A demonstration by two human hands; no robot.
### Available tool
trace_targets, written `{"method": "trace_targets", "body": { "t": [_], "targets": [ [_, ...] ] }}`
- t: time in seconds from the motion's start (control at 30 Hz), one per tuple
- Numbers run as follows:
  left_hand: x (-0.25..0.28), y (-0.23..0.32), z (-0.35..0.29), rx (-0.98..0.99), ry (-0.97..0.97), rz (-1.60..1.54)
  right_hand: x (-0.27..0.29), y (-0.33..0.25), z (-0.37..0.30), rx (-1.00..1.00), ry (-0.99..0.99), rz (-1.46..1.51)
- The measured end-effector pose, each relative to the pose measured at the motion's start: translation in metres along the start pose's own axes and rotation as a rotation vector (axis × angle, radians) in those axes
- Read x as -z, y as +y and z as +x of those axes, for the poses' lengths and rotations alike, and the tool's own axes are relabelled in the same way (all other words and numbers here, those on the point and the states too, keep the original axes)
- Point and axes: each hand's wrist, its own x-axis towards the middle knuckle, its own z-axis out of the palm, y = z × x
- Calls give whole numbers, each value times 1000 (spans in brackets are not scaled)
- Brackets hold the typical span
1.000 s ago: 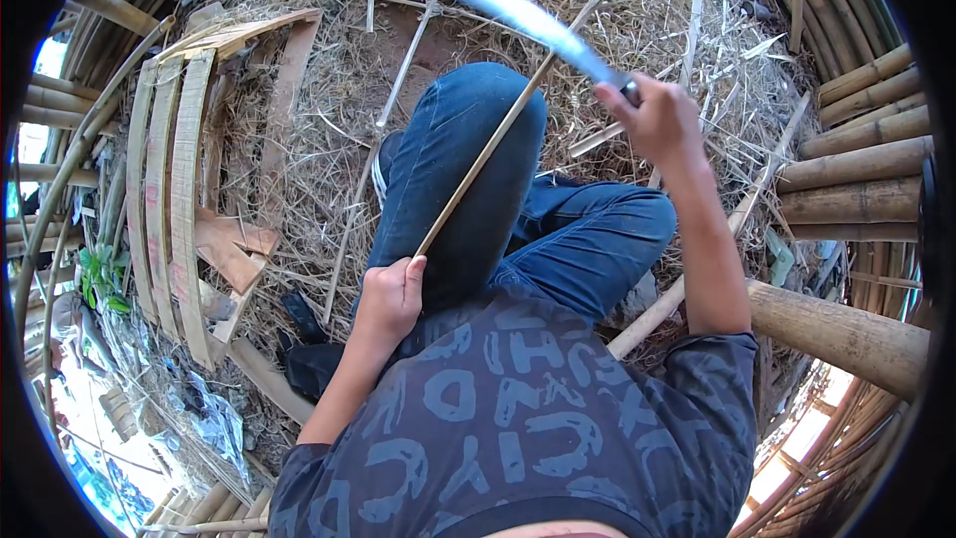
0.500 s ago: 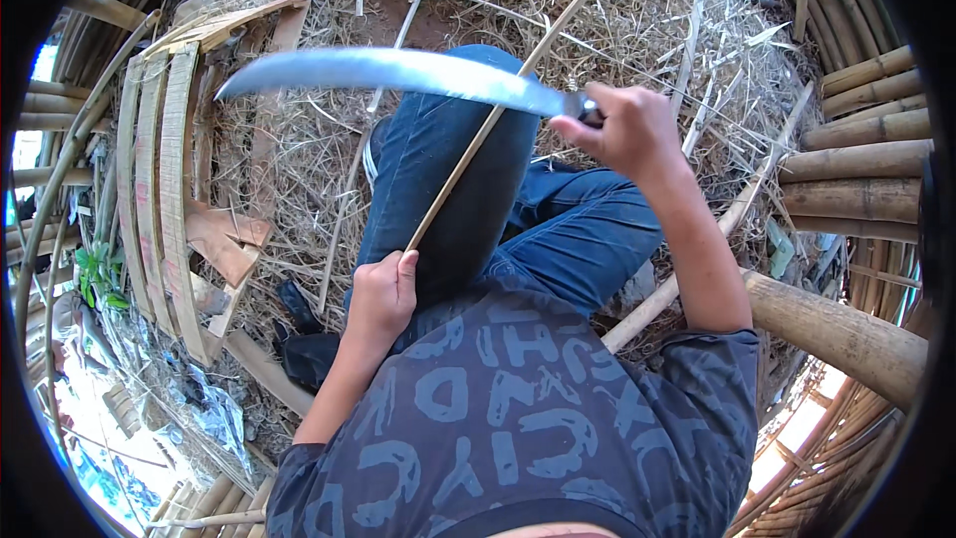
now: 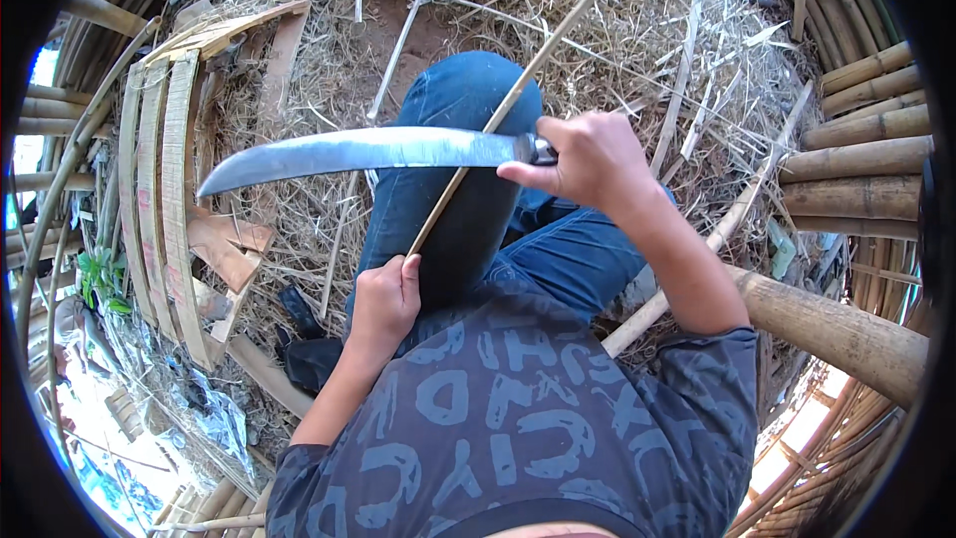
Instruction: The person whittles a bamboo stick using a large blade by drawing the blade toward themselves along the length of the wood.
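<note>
My right hand is closed on the handle of a machete with a long curved blade, its tip pointing left. The blade lies across a thin bamboo strip, over my raised knee in blue jeans. Gripped near its lower end by my left hand, thumb on top, the strip slants up and away to the right, past the far edge of the view. Whether the cutting edge touches the strip, I cannot tell.
A slatted wooden crate stands at the left. Straw and shavings cover the ground, with loose bamboo strips among them. A thick bamboo pole lies at the right, beside a bamboo wall.
The machete has come down along the strip toward my body, with my right hand moving nearer and slightly left. My left hand and the strip have hardly moved.
</note>
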Motion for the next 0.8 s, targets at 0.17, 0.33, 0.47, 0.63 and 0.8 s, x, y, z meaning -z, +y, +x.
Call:
{"method": "trace_targets", "body": {
  "t": [0.17,0.33,0.47,0.63,0.8],
  "targets": [
    [-1,4,3,-29,40,45,1,29,0,15,48,-24],
    [-2,1,2,-55,48,41,11,61,-8,-119,83,-112],
    [0,-1,-1,-75,63,24,39,100,-12,-548,2,34],
    [-4,-1,1,-91,85,13,31,106,-16,-521,29,38],
    [-5,-3,4,-72,49,20,-6,23,-6,-172,144,152]
  ]
}}
